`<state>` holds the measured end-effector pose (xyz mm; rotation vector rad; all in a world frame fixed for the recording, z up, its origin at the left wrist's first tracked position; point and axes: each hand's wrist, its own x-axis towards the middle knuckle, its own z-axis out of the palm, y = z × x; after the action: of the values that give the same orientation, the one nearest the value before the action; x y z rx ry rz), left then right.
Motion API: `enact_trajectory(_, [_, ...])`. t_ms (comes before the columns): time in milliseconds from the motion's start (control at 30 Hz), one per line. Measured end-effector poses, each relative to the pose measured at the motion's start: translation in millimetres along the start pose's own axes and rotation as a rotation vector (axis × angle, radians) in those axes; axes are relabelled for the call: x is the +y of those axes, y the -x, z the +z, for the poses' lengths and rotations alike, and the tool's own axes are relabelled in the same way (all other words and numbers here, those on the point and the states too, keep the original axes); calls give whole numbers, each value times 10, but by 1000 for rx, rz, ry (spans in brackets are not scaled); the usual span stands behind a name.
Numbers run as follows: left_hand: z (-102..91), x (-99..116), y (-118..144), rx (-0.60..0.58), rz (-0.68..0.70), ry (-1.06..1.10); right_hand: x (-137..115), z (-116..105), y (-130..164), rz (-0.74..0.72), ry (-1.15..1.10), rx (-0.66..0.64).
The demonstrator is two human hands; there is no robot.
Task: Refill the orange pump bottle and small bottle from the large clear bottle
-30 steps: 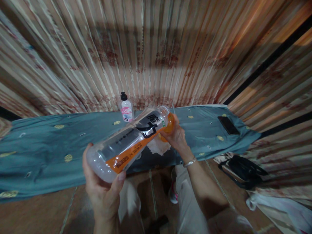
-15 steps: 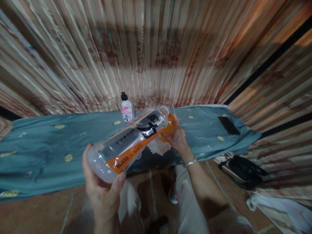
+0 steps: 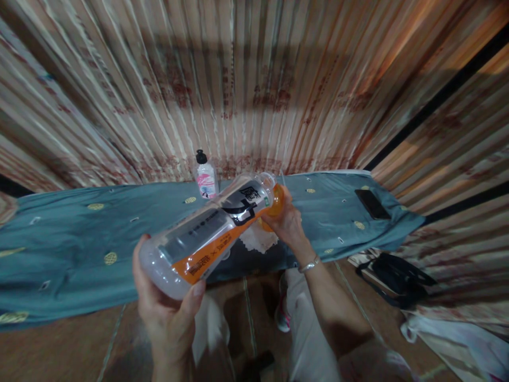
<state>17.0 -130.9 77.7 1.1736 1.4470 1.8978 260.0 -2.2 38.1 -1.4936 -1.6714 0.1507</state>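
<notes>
My left hand is closed around the base of a large clear plastic bottle with a silver and orange label. The bottle lies tilted in the air, its neck higher and pointing to the right. My right hand, a bracelet at its wrist, grips a translucent orange container right by the bottle's mouth. Part of the container is hidden behind the bottle and my fingers, so its full shape does not show. Below them lies a whitish, ragged-edged piece, perhaps tissue or cloth.
A pump-less squeeze bottle with a black cap and pink label stands at the back of the teal tablecloth. A dark phone lies on the right. Pleated curtains hang behind. A black bag rests at lower right.
Almost nothing differs. Both hands keep the same hold and the bottle stays at the same tilt; the whole view has shifted very slightly.
</notes>
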Motion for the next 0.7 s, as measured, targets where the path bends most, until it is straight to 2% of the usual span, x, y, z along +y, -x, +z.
enact_trajectory(333, [-25, -23, 1, -25, -27, 21, -35, -24, -7, 13, -7, -5])
enact_trajectory(700, [-6, 11, -14, 13, -13, 17, -68, -47, -17, 30, 0, -19])
